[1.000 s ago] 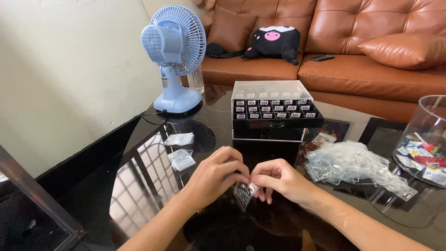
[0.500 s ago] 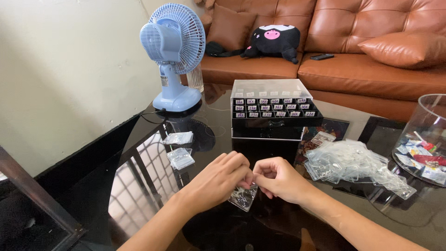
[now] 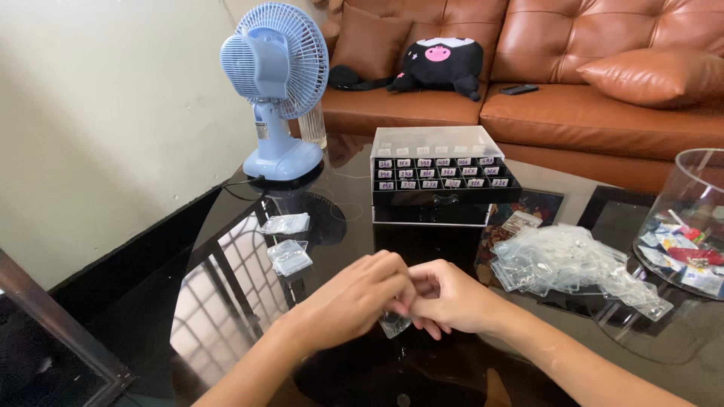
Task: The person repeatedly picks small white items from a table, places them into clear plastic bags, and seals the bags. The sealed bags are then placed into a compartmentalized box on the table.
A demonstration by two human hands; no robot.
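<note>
Both hands, left hand [image 3: 351, 301] and right hand [image 3: 452, 298], are pinching a small clear plastic bag [image 3: 394, 324] with closed fingers just above the dark glass surface [image 3: 226, 301], before a black compartment box [image 3: 441, 177].

soft daylight, pretty bright overall. glossy black table [image 3: 226, 316] mirrors a window grid near its left edge, mild glare. pic's sharp, hands slightly blurred, no hard shadows, slight wide-angle stretch at edges.
</note>
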